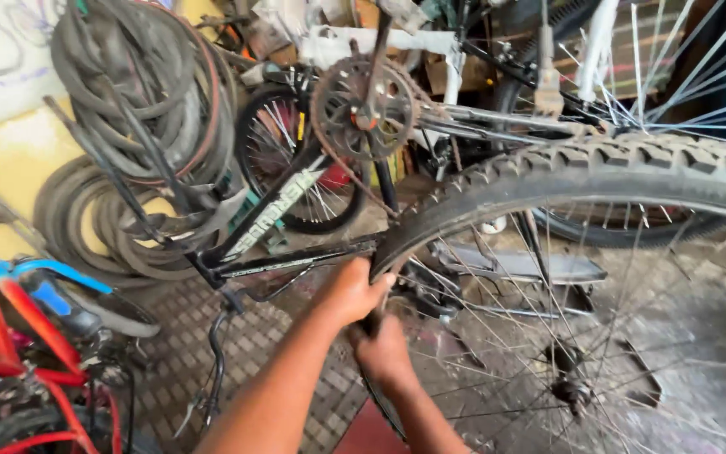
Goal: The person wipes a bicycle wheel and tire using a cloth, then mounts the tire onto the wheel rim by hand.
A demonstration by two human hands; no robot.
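Red and blue bike frames (18, 336) low at left edge, cut off by frame. Bundle of old tyres and inner tubes (149, 101) hung on yellow wall (10, 160) above; no real containers, nothing held inside anything. Upside-down black bike frame (270, 227) mid-scene, rusty chainring (363, 108) on top, chain hanging off it. Left hand (350, 294) closed over knobby tyre (565, 172), thumb on the tread, at the wheel's lower-left arc. Right hand (384, 349) just below, touching left hand, curled tight on same tyre at rim; fingers hidden behind the rubber. Wheel fills right half, spokes (632, 336) fanning, hub (570, 388) low centre-right. Wheel's right and bottom cut off. White bike frame (598, 42) top right, partly out of view. Brick-pattern floor (237, 336) under everything. Clutter behind chainring hard to make out.
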